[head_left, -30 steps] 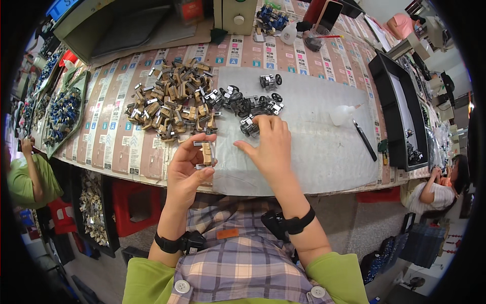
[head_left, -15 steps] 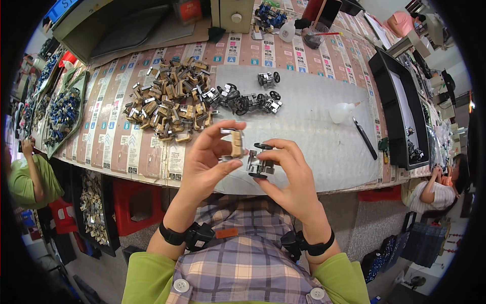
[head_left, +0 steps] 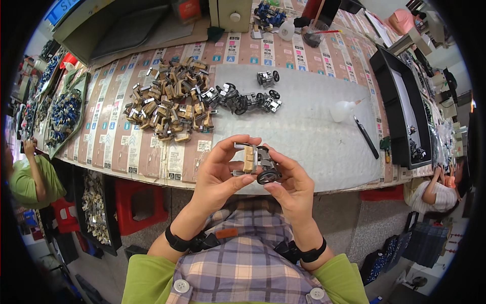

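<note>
My left hand [head_left: 223, 169] is closed around a tan and silver toy vehicle part [head_left: 249, 159], with thumb below and fingers above. Against its right side sits a small grey wheeled toy chassis [head_left: 266, 163] with black wheels, gripped between thumb and fingers of my right hand [head_left: 292, 187]. The two pieces meet or nearly meet just over the near table edge; their contact point is too small to make out. Beyond my left hand lies a heap of similar tan and silver parts [head_left: 174, 101]. Several black-wheeled chassis [head_left: 240, 101] lie on the grey sheet.
A grey sheet [head_left: 314, 147] covers part of the patterned table. On it are a white squeeze bottle [head_left: 344, 111] and a black-handled knife [head_left: 366, 138]. A black tray [head_left: 400, 106] stands at right, a bag of blue parts [head_left: 66, 116] at left. Other people sit at both sides.
My hands have drawn together and slightly nearer to me. The chassis has turned and now sits up against the tan part; before, a small gap lay between them.
</note>
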`<state>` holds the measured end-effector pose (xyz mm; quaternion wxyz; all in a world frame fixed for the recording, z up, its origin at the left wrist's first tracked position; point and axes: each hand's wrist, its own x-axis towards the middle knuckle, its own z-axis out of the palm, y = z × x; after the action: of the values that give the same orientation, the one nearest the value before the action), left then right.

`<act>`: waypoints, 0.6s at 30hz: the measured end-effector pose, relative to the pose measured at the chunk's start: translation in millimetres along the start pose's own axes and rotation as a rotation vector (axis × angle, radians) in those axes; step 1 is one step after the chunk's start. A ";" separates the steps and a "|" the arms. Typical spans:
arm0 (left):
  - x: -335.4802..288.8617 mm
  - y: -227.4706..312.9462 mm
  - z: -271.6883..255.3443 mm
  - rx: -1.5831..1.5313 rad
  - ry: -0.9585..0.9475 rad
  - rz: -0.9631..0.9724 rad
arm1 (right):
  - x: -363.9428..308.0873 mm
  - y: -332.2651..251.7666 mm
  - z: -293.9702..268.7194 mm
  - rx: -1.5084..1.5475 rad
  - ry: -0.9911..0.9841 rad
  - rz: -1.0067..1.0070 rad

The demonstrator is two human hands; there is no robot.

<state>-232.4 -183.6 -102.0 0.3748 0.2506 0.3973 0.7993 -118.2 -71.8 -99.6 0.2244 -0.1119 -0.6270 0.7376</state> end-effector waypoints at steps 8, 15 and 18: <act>0.2 -0.1 -0.6 0.054 -0.027 0.033 | -0.2 -5.4 -1.4 -0.297 0.044 -0.098; -3.2 6.0 4.9 -0.042 -0.032 -0.040 | -3.5 -1.3 -7.2 -0.462 0.264 -0.287; -4.4 5.8 4.2 0.030 -0.050 -0.041 | -1.8 -6.4 -9.0 -0.419 0.332 -0.367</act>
<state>-229.2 -187.6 -95.4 0.3972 0.2676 0.4048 0.7790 -111.4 -64.0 -95.2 0.4248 -0.1593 -0.7299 0.5112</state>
